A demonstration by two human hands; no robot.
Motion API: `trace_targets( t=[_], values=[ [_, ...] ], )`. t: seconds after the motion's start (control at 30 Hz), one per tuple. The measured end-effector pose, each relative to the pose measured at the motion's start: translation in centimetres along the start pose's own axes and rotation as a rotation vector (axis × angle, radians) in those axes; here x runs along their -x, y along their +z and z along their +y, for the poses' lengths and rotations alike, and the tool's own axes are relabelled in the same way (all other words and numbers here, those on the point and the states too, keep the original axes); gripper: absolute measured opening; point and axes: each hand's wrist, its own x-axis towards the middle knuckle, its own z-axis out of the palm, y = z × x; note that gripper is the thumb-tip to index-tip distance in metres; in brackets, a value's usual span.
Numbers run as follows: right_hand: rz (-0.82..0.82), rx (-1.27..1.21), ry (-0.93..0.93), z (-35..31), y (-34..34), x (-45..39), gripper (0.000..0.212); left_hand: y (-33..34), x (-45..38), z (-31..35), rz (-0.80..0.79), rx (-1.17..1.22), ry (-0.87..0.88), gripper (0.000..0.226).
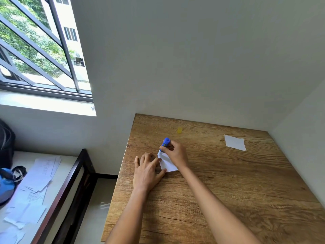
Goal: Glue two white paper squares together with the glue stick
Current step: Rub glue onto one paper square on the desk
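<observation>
On the wooden table (228, 191), right hand (176, 154) clamped around glue stick (164, 145); left hand (146, 170) flat, fingers apart, on paper square (168, 164).

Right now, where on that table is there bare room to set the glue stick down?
Most of the table is bare: the whole near half to the right of the right forearm, and the strip between the right hand and the far paper. It is crowded only near the left edge, where both hands, the glue stick and the near paper meet. A yellow cap sits beyond.
</observation>
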Motion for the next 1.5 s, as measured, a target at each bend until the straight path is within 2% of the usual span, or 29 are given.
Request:
trace_targets(
  t=[0.47, 0.7, 0.77, 0.87, 0.93, 1.0, 1.1, 1.3, 1.5],
  values=[
    [0.147, 0.069, 0.050, 2.7, -4.0, -0.5, 0.015, 0.0, 0.0, 0.0, 0.006, 0.005, 0.010, 0.045],
    [0.264, -0.109, 0.090, 2.7, -5.1, -0.9, 0.012, -0.2, 0.1, 0.1, 0.025, 0.005, 0.038, 0.045],
    [0.266, -0.128, 0.081, 2.4, -5.4, -0.9, 0.010, -0.3, 0.1, 0.3, 0.075, 0.053, 0.035, 0.043],
    [0.253, -0.122, 0.061, 2.2, -5.6, -1.0, 0.009, -0.4, -0.1, 0.9, 0.178, 0.085, 0.158, 0.035],
    [0.230, -0.115, 0.058, 2.1, -5.5, -1.1, 0.010, -0.3, -0.6, 1.8, 0.116, 0.054, 0.289, 0.039],
    [0.202, -0.093, 0.062, 2.1, -5.3, -1.2, 0.013, 0.1, -1.2, 2.8, -0.031, -0.011, 0.400, 0.045],
    [0.188, -0.063, 0.065, 2.5, -5.1, -1.4, 0.014, 1.1, -2.0, 3.4, -0.156, -0.090, 0.431, 0.048],
    [0.174, -0.016, 0.069, 3.0, -5.4, -1.6, 0.016, 1.8, -1.8, 2.8, -0.171, -0.115, 0.413, 0.053],
    [0.136, 0.005, 0.055, 3.2, -4.8, -1.8, 0.010, 2.0, -1.9, 2.8, -0.176, -0.079, 0.397, 0.055]
  ],
)
